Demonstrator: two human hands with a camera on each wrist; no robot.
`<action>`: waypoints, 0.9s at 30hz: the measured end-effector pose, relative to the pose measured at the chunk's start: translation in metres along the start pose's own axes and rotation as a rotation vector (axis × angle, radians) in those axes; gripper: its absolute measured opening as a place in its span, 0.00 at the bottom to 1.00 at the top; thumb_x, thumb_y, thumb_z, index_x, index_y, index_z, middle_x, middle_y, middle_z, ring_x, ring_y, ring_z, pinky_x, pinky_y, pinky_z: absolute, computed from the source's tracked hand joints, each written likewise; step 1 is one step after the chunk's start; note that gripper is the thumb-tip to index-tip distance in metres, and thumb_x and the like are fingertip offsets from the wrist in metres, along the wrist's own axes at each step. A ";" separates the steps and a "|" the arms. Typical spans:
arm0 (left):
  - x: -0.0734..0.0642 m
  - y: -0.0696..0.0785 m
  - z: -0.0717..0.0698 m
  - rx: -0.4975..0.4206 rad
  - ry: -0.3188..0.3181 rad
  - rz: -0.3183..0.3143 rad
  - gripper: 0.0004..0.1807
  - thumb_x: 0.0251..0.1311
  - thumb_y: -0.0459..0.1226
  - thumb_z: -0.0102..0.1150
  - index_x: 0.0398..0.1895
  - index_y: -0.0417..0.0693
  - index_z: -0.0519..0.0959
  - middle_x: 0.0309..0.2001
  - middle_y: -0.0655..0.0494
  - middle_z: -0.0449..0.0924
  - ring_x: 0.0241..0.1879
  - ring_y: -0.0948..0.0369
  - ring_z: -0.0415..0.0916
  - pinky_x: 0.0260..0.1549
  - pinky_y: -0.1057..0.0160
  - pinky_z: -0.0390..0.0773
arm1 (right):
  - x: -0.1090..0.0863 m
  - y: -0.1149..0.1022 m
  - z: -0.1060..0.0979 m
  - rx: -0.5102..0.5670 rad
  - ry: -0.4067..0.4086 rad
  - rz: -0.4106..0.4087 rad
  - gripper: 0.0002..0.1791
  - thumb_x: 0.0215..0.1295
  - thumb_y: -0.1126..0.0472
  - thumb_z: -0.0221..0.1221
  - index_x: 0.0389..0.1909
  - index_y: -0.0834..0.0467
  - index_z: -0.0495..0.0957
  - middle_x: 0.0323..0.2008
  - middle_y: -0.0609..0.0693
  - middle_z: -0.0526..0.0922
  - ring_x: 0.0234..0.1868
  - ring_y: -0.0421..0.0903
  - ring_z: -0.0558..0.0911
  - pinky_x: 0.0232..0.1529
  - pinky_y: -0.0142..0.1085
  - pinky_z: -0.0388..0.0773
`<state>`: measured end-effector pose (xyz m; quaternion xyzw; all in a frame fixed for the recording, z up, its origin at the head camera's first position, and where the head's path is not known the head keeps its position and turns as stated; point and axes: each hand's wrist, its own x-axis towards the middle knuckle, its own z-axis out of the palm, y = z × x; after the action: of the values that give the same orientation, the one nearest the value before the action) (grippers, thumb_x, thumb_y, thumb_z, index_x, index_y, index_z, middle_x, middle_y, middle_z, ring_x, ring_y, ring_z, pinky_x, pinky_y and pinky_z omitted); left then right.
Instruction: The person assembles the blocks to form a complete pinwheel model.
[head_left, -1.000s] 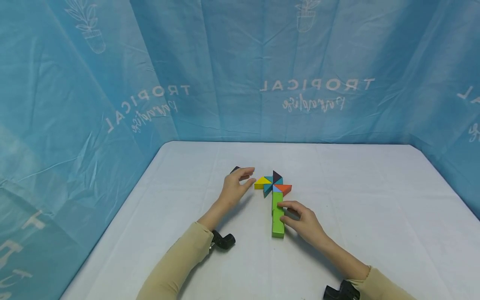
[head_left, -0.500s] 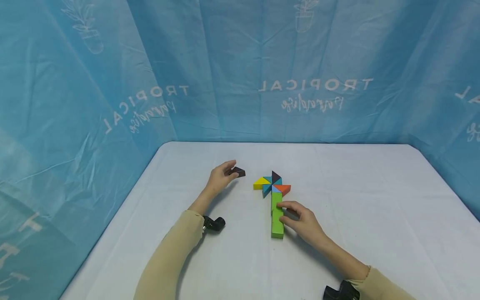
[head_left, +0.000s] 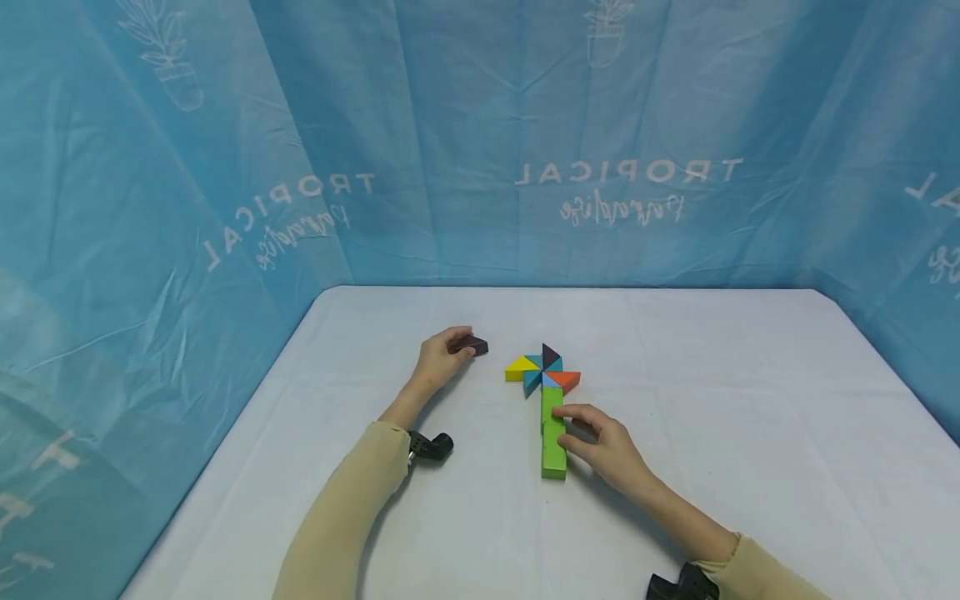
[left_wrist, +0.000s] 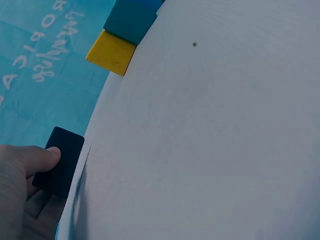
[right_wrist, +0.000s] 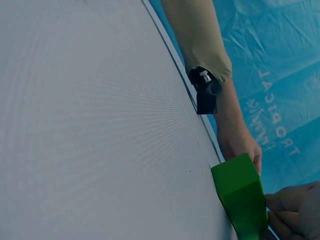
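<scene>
In the head view my left hand point(head_left: 435, 362) pinches a dark block point(head_left: 477, 345) left of the pinwheel shape. The left wrist view shows the thumb on that block's face, with fingers behind it. My right hand point(head_left: 613, 446) rests its fingertips on the right side of two green blocks, an upper one point(head_left: 551, 400) and a lower one point(head_left: 553, 460), laid end to end like a stem. Above them, triangular blocks form the pinwheel: a black one point(head_left: 550, 357), a yellow one point(head_left: 517, 372), an orange-red one point(head_left: 567, 380), and teal point(head_left: 532, 382) and light blue ones.
The blocks lie on a white-covered table point(head_left: 712, 375). Blue printed curtains point(head_left: 465, 150) hang behind it and at both sides. A black wrist camera point(head_left: 432, 447) sits on the left forearm and another wrist camera point(head_left: 684, 582) on the right.
My left hand has moved left, away from the yellow triangle, to the dark block, and its fingers have closed on it. My right hand stays at the green blocks.
</scene>
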<state>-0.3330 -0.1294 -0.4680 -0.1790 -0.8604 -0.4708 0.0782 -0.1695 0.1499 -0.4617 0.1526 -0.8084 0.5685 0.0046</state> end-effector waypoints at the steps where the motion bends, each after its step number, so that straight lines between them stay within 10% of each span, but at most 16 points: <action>1: 0.000 0.002 -0.001 0.000 0.007 0.001 0.21 0.58 0.31 0.62 0.56 0.35 0.74 0.51 0.43 0.78 0.50 0.52 0.77 0.50 0.62 0.77 | 0.000 0.000 0.000 0.000 0.000 0.002 0.19 0.60 0.66 0.62 0.54 0.59 0.77 0.55 0.52 0.76 0.60 0.52 0.72 0.60 0.44 0.68; 13: -0.020 0.034 -0.008 -0.007 -0.003 0.029 0.23 0.56 0.33 0.64 0.56 0.36 0.75 0.49 0.45 0.80 0.48 0.55 0.78 0.48 0.65 0.77 | -0.001 0.000 0.001 0.001 0.008 -0.007 0.20 0.60 0.66 0.62 0.54 0.59 0.76 0.54 0.52 0.77 0.60 0.52 0.72 0.60 0.44 0.69; 27: -0.064 0.078 0.018 -0.040 -0.077 0.124 0.22 0.55 0.31 0.65 0.53 0.33 0.76 0.47 0.45 0.80 0.46 0.55 0.79 0.45 0.70 0.78 | 0.000 0.001 0.000 -0.022 0.007 -0.004 0.19 0.60 0.65 0.63 0.54 0.58 0.77 0.53 0.51 0.77 0.59 0.51 0.72 0.60 0.44 0.69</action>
<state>-0.2441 -0.0909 -0.4364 -0.2514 -0.8404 -0.4749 0.0705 -0.1699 0.1498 -0.4622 0.1520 -0.8143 0.5600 0.0101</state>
